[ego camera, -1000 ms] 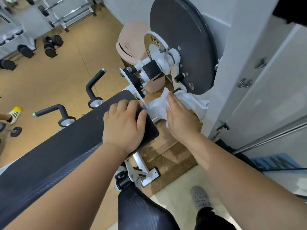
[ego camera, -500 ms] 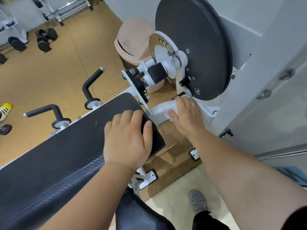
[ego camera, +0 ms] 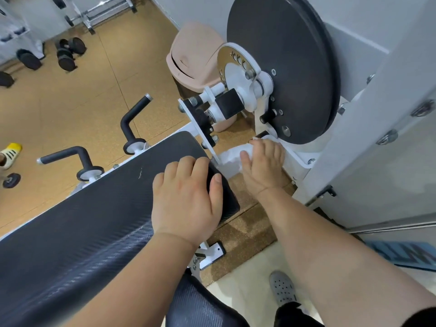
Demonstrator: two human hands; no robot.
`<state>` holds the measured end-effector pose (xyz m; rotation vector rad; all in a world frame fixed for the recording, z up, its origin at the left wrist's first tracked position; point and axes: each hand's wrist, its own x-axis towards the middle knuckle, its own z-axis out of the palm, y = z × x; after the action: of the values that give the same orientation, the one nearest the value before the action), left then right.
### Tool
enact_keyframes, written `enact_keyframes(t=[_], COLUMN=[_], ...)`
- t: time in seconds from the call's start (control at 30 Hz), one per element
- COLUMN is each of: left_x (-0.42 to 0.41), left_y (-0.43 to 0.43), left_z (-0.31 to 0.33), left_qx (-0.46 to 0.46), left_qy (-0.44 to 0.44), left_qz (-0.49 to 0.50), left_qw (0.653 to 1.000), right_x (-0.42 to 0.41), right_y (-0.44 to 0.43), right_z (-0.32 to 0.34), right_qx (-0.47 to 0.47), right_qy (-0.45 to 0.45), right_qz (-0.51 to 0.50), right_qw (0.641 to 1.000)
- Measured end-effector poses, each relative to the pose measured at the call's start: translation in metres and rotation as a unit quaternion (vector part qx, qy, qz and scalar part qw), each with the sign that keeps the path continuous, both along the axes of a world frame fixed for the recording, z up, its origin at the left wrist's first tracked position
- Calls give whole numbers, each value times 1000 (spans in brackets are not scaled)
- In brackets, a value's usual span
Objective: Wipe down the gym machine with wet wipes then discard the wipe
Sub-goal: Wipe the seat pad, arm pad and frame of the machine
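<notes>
The gym machine has a long black padded bench (ego camera: 82, 223), a white frame (ego camera: 299, 159) and a large dark round disc (ego camera: 283, 67). My left hand (ego camera: 186, 199) lies flat on the end corner of the pad, fingers spread, holding nothing. My right hand (ego camera: 262, 166) presses a white wet wipe (ego camera: 230, 158) against the white frame just below the disc. Part of the wipe is hidden under my palm.
A beige swing-lid bin (ego camera: 191, 60) stands behind the machine's pivot. Two black handles (ego camera: 132, 119) stick up left of the pad. Dumbbells (ego camera: 68, 53) lie on the cork floor at far left. A white panel (ego camera: 387, 128) rises on the right. My grey shoe (ego camera: 282, 289) is below.
My right hand has slid the wipe further along the white frame, up toward the bottom of the disc. My left hand has stayed on the pad corner.
</notes>
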<state>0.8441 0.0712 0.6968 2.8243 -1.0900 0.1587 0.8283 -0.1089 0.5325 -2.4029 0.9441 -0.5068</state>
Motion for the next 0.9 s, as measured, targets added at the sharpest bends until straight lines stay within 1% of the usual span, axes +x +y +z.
enact_keyframes(t=[0.03,0.07,0.13,0.17,0.2,0.23,0.27,0.3,0.33,0.37,0.4,0.43,0.47,0.53,0.57,0.6,0.63,0.67,0.7,0.73,0.77,0.8,0.83,0.87,0.9], left_x=[0,0,0,0,0,0,0,0,0,0,-1,-1,-1,-1,-1,-1,-1,-1,-1,-1,-1,-1,-1,-1,-1], left_y=[0,0,-1,-1,0,0,0,-1,-1,-1,-1,-1,-1,-1,-1,-1,-1,-1,-1,-2,-2,-2,-2,-2,-2], left_z=[0,0,0,0,0,0,0,0,0,-1,-1,0,0,0,0,0,0,0,0,-1,-1,-2,-2,-3,-3], left_qx=[1,2,5,6,7,7,7,7,6,5,4,4,4,6,8,9,10,12,13,14,14,13,12,11,11], left_qy=[0,-1,-2,-2,-2,-2,-1,0,0,-1,-2,-2,-2,-1,-1,-1,-2,-4,-6,-8,-9,-10,-11,-12,-13], left_qz=[0,-1,-3,-4,-3,-2,0,1,2,2,1,0,-1,-2,-1,0,1,3,4,6,8,8,8,7,5], left_qw=[1000,1000,1000,1000,1000,1000,1000,1000,1000,1000,1000,1000,1000,1000,1000,1000,1000,1000,1000,1000,1000,1000,1000,1000,1000], right_x=[5,7,5,1,-1,-2,-3,-5,-5,-3,0,3,6,6,5,4,2,-1,-4,-6,-3,3,9,13,14], right_y=[11,21,27,21,12,1,-8,-17,-21,-18,-10,1,14,25,20,10,-2,-14,-24,-28,-22,-7,11,29,42], right_z=[3,5,9,10,8,5,1,-1,-3,-3,-1,2,6,10,11,7,3,-2,-4,-7,-7,-5,-3,-3,-5], right_qx=[-16,-49,-120,-142,-153,-145,-111,-60,-21,-2,-3,-13,-41,-122,-146,-160,-153,-123,-74,-31,-8,-6,-22,-59,-97], right_qy=[0,-4,0,3,8,15,16,8,-4,-16,-24,-25,-27,-19,-12,-6,1,1,-6,-14,-19,-19,-11,-12,-8], right_qz=[8,48,187,237,256,240,191,121,52,7,-8,6,47,172,222,244,235,190,121,51,0,-24,-11,35,103], right_qw=[1000,998,975,961,955,960,975,991,998,1000,1000,1000,998,977,964,956,960,974,990,998,1000,1000,1000,998,990])
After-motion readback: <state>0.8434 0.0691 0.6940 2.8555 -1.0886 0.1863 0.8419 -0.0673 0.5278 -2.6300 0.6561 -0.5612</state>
